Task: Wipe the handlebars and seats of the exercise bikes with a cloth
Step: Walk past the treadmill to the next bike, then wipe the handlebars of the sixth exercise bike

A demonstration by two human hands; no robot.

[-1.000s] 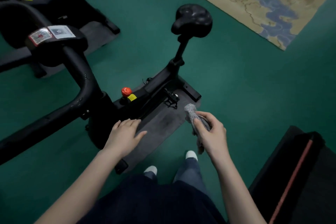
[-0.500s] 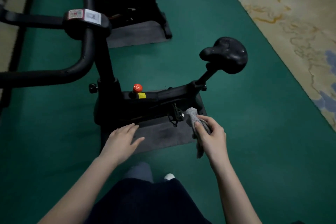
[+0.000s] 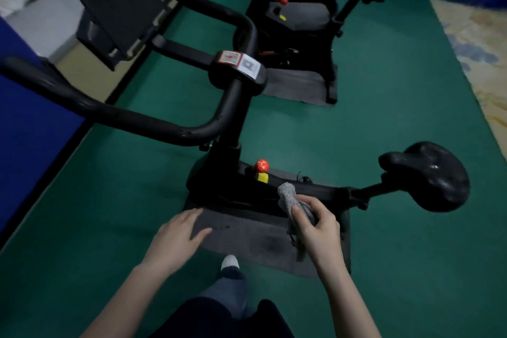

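The crumpled grey cloth [image 3: 291,198] is in the person's right hand [image 3: 318,230], whose thumb and curled fingers are closed round its middle. Its long axis runs near to far. A bunched end sticks out past the thumb towards the bike's frame, and a thin tail hangs below the hand. The cloth overlaps the frame's beam in this view; whether it touches it cannot be told.

The left hand [image 3: 178,239] holds nothing. It is palm down with its fingers straight and slightly spread, over the near left corner of the dark grey floor mat [image 3: 247,241].

The nearest black exercise bike [image 3: 227,189] stands on that mat with its length running left to right. Its curved black handlebars [image 3: 142,123] reach out to the left. Its black padded seat [image 3: 430,175] sits at the right end on a slanted post, with its narrow nose pointing left towards the bars. A red round knob [image 3: 261,165] with a yellow tag [image 3: 262,177] rises from the frame, just left of the cloth.

A second black exercise bike [image 3: 301,22] stands farther back on the green floor [image 3: 384,123].
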